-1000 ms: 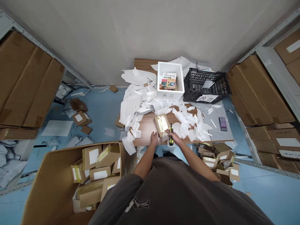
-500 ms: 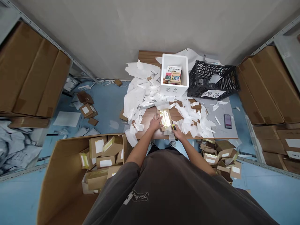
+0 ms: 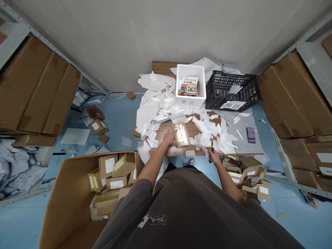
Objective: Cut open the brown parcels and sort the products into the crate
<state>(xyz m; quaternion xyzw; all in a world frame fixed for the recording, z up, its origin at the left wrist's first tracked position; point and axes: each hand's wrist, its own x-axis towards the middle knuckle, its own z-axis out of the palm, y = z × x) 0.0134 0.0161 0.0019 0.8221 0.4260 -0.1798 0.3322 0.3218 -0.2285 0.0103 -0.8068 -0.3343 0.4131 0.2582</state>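
A small cardboard box (image 3: 182, 134) with shiny yellowish tape along its top lies near the front edge of the wooden table (image 3: 166, 128). My left hand (image 3: 169, 136) rests against the box's left side, fingers spread and touching its top. Off to the right, at the table's front edge, my right hand (image 3: 214, 157) is closed around a black and yellow utility knife (image 3: 211, 150). A pale scrap, partly see-through, hangs beside the knife; whether the fingers pinch it is unclear.
Torn white paper (image 3: 147, 112) covers much of the table. Behind stand a white bin (image 3: 190, 103) with books and a black crate (image 3: 218, 95). A phone (image 3: 251, 135) lies at right. A large carton (image 3: 62, 193) of boxes stands at lower left; discarded boxes (image 3: 249, 171) lie at lower right.
My right hand has moved right with the knife, away from the box to the table's front edge. My left hand has stayed on the box, whose taped top is more exposed.
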